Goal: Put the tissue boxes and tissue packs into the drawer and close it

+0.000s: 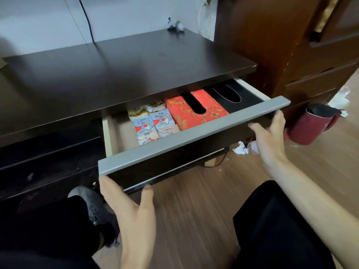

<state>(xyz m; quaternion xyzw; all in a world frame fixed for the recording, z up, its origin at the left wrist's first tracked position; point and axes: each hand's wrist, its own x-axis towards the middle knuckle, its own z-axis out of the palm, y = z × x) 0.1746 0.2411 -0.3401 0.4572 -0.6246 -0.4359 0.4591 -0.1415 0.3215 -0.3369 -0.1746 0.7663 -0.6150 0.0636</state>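
The drawer (190,135) with a grey front strip stands pulled out from under the dark cabinet top (116,70). Inside lie several small tissue packs (153,123) with red hearts, a red tissue box (196,109) with gold pattern, and a black tissue box (233,96) at the right. My left hand (128,206) touches the drawer front's lower left corner, fingers straight, thumb under the bottom edge. My right hand (270,134) presses flat on the drawer front's right end.
A dark red bin (312,125) with a black liner stands on the wooden floor at right, crumpled paper (240,148) beside it. A brown wooden cabinet (291,45) rises at right. A black cable (87,20) hangs behind the cabinet top. My knees frame the bottom.
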